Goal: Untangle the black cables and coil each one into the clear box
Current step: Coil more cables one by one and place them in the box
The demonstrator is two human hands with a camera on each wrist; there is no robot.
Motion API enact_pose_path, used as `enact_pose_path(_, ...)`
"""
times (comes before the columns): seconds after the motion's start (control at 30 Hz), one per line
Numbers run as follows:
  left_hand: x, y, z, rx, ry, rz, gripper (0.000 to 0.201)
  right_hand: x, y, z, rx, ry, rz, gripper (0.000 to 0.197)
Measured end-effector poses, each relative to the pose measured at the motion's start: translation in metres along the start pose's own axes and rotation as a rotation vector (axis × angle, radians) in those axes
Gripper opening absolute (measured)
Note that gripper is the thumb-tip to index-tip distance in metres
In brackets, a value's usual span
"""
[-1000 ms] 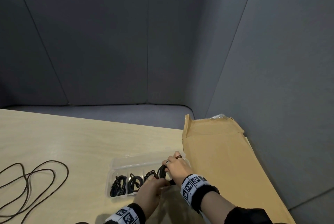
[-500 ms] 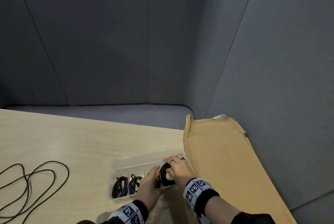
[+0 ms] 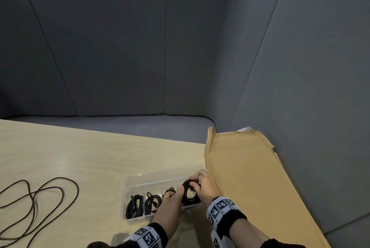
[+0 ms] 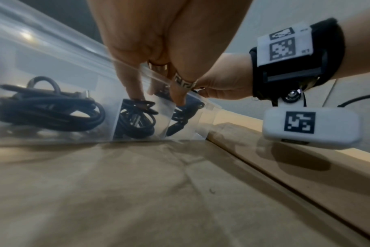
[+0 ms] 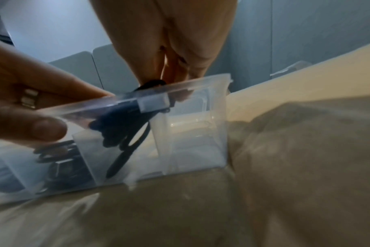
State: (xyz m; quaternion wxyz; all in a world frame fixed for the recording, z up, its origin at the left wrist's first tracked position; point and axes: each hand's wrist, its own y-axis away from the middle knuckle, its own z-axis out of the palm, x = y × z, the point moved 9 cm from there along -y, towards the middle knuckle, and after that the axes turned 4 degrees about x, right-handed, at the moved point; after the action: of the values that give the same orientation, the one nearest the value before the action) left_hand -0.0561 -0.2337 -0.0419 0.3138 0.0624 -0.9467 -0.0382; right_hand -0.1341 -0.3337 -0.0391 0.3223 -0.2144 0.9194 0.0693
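A clear box [image 3: 125, 201] with several compartments lies on the table near its front edge, lid open at the back. Coiled black cables [image 3: 136, 205] fill its left compartments. My right hand [image 3: 202, 185] pinches a coiled black cable [image 3: 188, 192] that stands upright at the box's right end. The left hand [image 3: 170, 203] reaches in with straight fingers and touches the coils beside it. In the left wrist view its fingertips [image 4: 137, 95] press a coil through the box wall [image 4: 53, 55]. The right wrist view shows the held coil [image 5: 125, 133] hanging into a compartment. One loose black cable [image 3: 40, 197] sprawls at the left.
A flattened cardboard sheet [image 3: 250, 167] lies right of the box and under my right forearm. Grey padded panels [image 3: 180, 47] wall in the table behind and to the right. The light wooden table [image 3: 90, 157] stretches left and back.
The coil has turned upright between my hands at the box's right end. Both hands have shifted slightly right, and the left fingers now reach against the coil.
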Motion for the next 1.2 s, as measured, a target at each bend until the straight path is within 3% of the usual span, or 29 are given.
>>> enact_pose_path(0.2, -0.005, -0.002, 0.011, -0.107, -0.196, 0.009, 0.065, 0.017, 0.002, -0.006, -0.161, 0.009, 0.093, 0.031)
enact_pose_path(0.3, -0.005, -0.003, 0.015, -0.147, -0.271, -0.008, 0.067, 0.027, 0.006, -0.015, -0.059, 0.017, 0.189, 0.011)
enact_pose_path(0.4, -0.003, -0.002, 0.018, -0.179, -0.346, 0.007, 0.068, 0.03, 0.012, -0.014, 0.009, -0.034, 0.237, 0.009)
enact_pose_path(0.6, 0.007, -0.002, 0.022, -0.21, -0.326, 0.074, 0.071, 0.014, 0.023, -0.011, 0.015, -0.133, 0.201, 0.028)
enact_pose_path(0.9, 0.009, -0.001, 0.018, -0.15, -0.299, 0.058, 0.063, 0.005, 0.02, 0.002, -0.067, 0.266, 0.058, 0.035)
enact_pose_path(1.07, 0.007, -0.002, 0.019, -0.115, -0.31, 0.067, 0.066, 0.009, 0.023, 0.001, -0.073, 0.282, 0.017, 0.038)
enact_pose_path(1.2, 0.008, 0.0, 0.017, -0.114, -0.339, 0.068, 0.062, 0.016, 0.025, 0.007, -0.219, 0.215, 0.062, 0.037)
